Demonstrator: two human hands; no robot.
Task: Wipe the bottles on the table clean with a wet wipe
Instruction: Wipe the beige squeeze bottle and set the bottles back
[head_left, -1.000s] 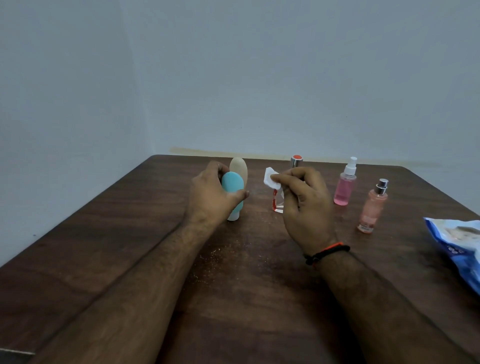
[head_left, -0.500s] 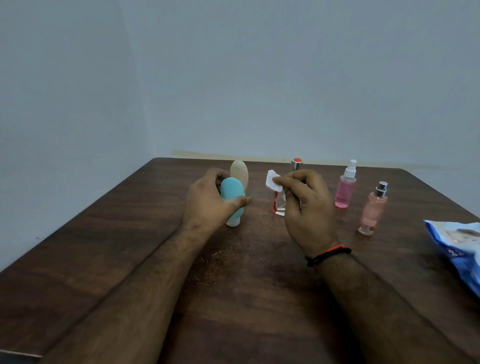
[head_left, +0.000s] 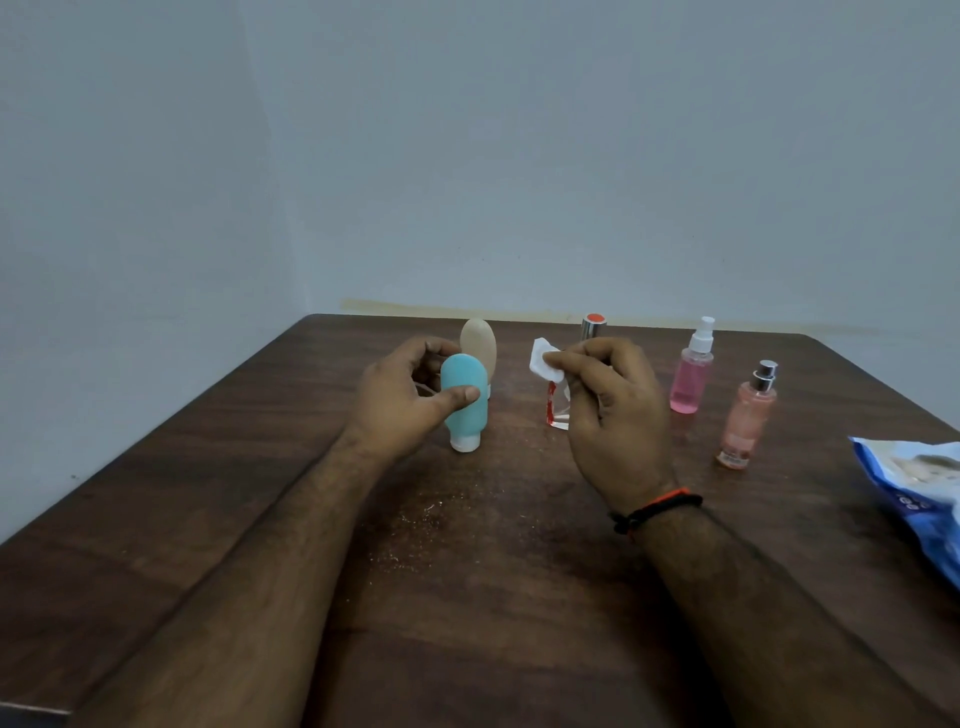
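Brown wooden table (head_left: 218, 467), wide, both forearms lying over it. Blue wipes pack (head_left: 919, 499) at the right edge, well right of the right hand (head_left: 613, 415). Left hand (head_left: 400, 400) grips the blue bottle (head_left: 464, 405), thumb curled across its front, bottle standing cap-down on the table. Beige bottle (head_left: 479, 345) just behind that grip. Right hand pinches the white wet wipe (head_left: 544, 361) between thumb and fingertips, wipe apart from the blue bottle. Clear bottle with red cap (head_left: 558, 410) partly hidden behind the right hand. Pink spray bottle (head_left: 691, 374) and peach spray bottle (head_left: 745, 421) upright, right of the right hand.
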